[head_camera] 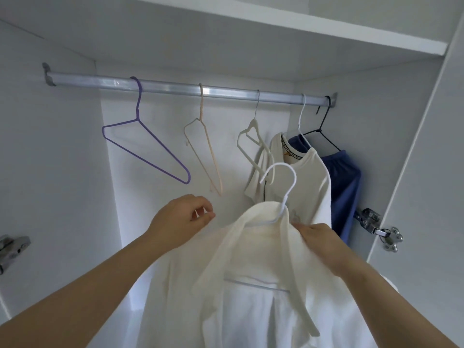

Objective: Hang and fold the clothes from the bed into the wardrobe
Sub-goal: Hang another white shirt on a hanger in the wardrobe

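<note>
Both forearms come in from the bottom corners of the frame. Lower centre: white shirt [251,285] draped on a white hanger [281,197], collar up, hook free in the air and below the rail, not hooked on. The hanger's bottom bar shows through the open shirt front.

Right hand [316,237], centre right, grips the shirt at the shoulder right beside the hanger neck, fingers curled into the fabric. Fingertips hidden, so can't tell if it also has the wire.

Left hand [180,219], centre, just left of the collar: fingers loosely curled, thumb and forefinger close together, nothing in them, not touching the shirt.

Behind, centre right: cream T-shirt [306,177] on a white hanger, blue garment [346,182] on a black hanger next to it at the rail's right end.

Further up: metal rail [175,87] across the upper half of the frame. Three bare hangers on it: purple hanger [143,146] left, beige hanger [206,151] middle, cream hanger [253,144] right of it, touching the T-shirt's sleeve.

Wardrobe [62,159] walls white, shelf above at top, door hinge [376,228] at the right edge.
</note>
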`<state>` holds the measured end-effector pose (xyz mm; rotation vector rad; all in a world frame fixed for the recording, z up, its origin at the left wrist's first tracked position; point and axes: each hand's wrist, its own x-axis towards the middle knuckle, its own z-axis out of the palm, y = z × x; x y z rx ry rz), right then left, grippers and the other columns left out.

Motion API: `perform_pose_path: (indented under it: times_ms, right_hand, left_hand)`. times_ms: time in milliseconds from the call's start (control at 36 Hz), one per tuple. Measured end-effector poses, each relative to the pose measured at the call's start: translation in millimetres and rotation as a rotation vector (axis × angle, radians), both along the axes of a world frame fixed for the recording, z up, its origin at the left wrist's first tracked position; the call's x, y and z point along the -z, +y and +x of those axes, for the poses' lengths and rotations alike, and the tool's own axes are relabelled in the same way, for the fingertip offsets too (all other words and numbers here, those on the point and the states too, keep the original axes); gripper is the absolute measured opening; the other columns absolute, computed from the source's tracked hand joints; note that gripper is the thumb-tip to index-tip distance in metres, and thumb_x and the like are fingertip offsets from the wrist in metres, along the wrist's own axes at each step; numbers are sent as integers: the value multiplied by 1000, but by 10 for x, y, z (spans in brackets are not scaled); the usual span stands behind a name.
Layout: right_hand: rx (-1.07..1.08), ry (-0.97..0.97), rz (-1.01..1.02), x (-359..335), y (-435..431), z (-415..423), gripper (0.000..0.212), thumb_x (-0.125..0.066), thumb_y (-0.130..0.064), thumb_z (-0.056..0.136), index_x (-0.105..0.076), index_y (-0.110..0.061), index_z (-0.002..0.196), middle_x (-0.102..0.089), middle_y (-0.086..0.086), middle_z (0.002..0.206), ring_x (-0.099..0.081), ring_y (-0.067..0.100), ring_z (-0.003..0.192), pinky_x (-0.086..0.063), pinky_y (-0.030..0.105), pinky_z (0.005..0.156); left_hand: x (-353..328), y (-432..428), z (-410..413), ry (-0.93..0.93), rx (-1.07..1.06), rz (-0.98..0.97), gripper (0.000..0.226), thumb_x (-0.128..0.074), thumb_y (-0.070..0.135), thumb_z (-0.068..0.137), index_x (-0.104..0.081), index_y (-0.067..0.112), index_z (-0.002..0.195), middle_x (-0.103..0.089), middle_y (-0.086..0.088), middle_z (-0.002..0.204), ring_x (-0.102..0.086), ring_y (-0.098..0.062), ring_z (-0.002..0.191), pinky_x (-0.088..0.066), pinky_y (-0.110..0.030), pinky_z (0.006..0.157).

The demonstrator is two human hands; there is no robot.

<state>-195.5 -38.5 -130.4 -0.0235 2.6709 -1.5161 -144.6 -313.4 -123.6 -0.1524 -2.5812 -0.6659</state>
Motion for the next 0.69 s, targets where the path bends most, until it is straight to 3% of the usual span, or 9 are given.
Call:
perform_pose_path:
  times_ms: [139,278,444,583,639,694]
  right_hand:
    - [-27,-166,-61,-29,114,6,29,-55,-31,90,-71,-8,84,-72,6,74,-66,19,69,-47,23,58]
    - [-110,-298,-181,-109,-2,-7,29,-49,-16,92,-69,-8,72,-72,9,67,-66,19,58,-51,21,57]
    - [-172,-319,-350,-278,-341,-45,24,-41,-3,95,-55,-6,76,-57,11,69,-54,21,59,-45,26,55]
    - [-195,-256,-444,-540,-636,-222,24,-40,0,94,-57,0,78,-62,9,55,-58,19,47,-45,20,45]
    - [-192,-204,-464,-673,-764,-308,21,-39,1,93,-59,7,88,-62,13,68,-58,23,57,-46,24,51]
    - [-183,-176,-491,-810,-887,-389,21,-37,4,92,-56,6,84,-60,16,76,-58,26,63,-48,29,55]
  left_hand:
    - [-154,136,-164,143,-61,77,4,-60,31,87,-62,31,83,-56,15,76,-54,-4,68,-46,-27,65]
    - [-341,239,-355,239,-98,121,5,-58,34,88,-55,37,84,-54,15,76,-55,-6,68,-41,-23,58]
    - [-487,282,-547,255,-156,96,6,-55,37,89,-57,33,94,-55,14,86,-56,-10,75,-37,-24,59]
    - [-649,258,-678,267,-224,60,17,-52,36,91,-60,27,103,-57,11,98,-55,-12,79,-41,-26,67]
    - [-722,232,-735,268,-243,36,19,-51,35,92,-61,25,105,-57,9,102,-54,-11,79,-40,-25,66]
    - [-798,190,-794,258,-252,9,20,-51,34,93,-61,24,106,-56,8,103,-51,-9,75,-36,-23,59]
